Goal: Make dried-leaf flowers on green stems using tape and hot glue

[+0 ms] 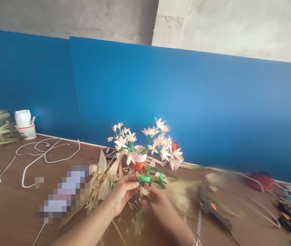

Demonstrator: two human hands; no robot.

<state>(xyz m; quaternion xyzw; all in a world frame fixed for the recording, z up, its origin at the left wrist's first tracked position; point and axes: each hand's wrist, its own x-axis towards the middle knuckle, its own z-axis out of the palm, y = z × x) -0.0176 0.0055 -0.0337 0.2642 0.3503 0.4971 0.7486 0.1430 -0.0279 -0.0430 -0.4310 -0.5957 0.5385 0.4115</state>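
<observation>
Head view: two bare hands meet over a brown tabletop (9, 212).
Small cream flower on a thin green stem (143, 192): between the hands, stem slanting down rightward.
Left hand (123, 193): pinches the stem.
Right hand (158, 202): just beside the petals; blurred, I can't tell its grip.
Glossy green ribbon (144, 179): looped close beyond, crowding the fingertips.
Around: red-and-white paper cup (138, 162) behind, pale dry husks (104, 188) leftward, black glue gun (216, 212) rightward.

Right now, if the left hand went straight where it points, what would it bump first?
Probably the green ribbon, just ahead of the left hand, though depth is hard to judge from one picture.
</observation>
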